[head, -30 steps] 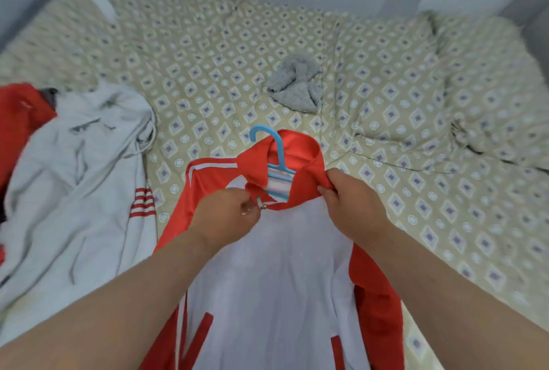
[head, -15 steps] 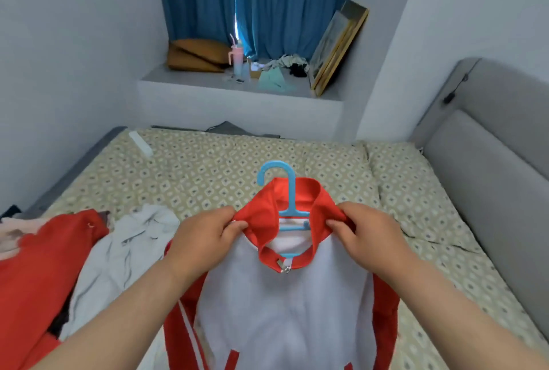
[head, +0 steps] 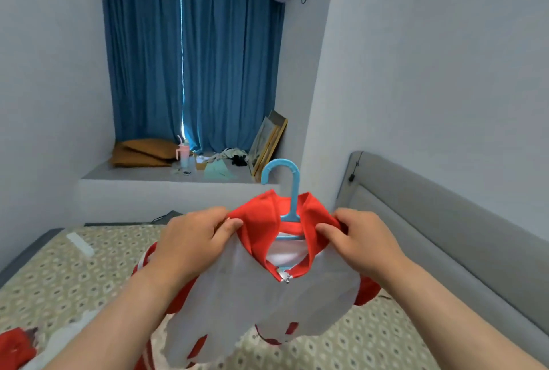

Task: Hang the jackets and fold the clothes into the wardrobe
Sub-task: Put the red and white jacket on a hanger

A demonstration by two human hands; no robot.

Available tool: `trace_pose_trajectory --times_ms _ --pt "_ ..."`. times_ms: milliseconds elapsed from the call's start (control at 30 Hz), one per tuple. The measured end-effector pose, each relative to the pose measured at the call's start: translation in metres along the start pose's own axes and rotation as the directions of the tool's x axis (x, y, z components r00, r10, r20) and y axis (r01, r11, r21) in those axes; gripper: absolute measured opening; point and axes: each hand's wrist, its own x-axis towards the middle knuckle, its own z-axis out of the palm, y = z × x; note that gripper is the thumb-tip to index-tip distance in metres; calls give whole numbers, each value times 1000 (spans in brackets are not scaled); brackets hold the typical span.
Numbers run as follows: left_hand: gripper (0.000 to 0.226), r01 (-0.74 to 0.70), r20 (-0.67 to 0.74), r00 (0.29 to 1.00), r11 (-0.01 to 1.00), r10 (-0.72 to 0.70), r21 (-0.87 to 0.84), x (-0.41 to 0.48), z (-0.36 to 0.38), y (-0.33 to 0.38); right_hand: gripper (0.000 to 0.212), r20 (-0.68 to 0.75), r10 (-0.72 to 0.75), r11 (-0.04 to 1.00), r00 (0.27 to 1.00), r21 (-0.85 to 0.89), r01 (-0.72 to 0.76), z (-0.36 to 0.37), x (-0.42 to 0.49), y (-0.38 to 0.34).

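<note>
A red and white jacket [head: 237, 304] hangs in the air above the bed, zipped at the front, on a blue plastic hanger [head: 289, 191] whose hook sticks up out of the red collar. My left hand [head: 193, 244] grips the left side of the collar and shoulder. My right hand [head: 359, 238] grips the right side of the collar. The jacket's lower part is blurred and swings over the patterned bedsheet [head: 74, 277]. The hanger's arms are hidden inside the jacket.
More clothes lie at the bed's near left: a red garment [head: 15, 346] and a white one [head: 59, 343]. A grey headboard [head: 445, 236] runs along the right. Behind the bed a window ledge [head: 142, 175] holds cushions, a cup, small clutter and a leaning picture frame [head: 267, 143] before blue curtains.
Both hands have lifted the jacket on its hanger off the bed and up to chest height. My view has tilted up from the bed to the window and wall.
</note>
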Motion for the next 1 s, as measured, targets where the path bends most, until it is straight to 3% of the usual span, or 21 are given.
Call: trace_pose_trajectory --times_ms 133,233,367,800,1000 --pt "65 16 -13 1000 999 -17 -46 19 -39 53 44 -169 37 996 985 -68 -49 -69 -21 -20" --pt "59 -135 -111 984 989 141 62 29 -61 87 42 -255 58 995 965 -61 -76 -114 -46 -25" --pt "57 -233 -154 957 968 246 96 27 -79 138 40 -340 97 992 935 -45 -119 -160 -92 -19" --pt "38 -425 -60 905 893 421 -149 -34 -88 312 37 -457 330 920 826 -41 -390 -278 -283 -6" --pt "52 -482 -164 876 836 454 -262 -42 -79 351 42 -511 361 872 780 -112 -477 -315 -329 -17"
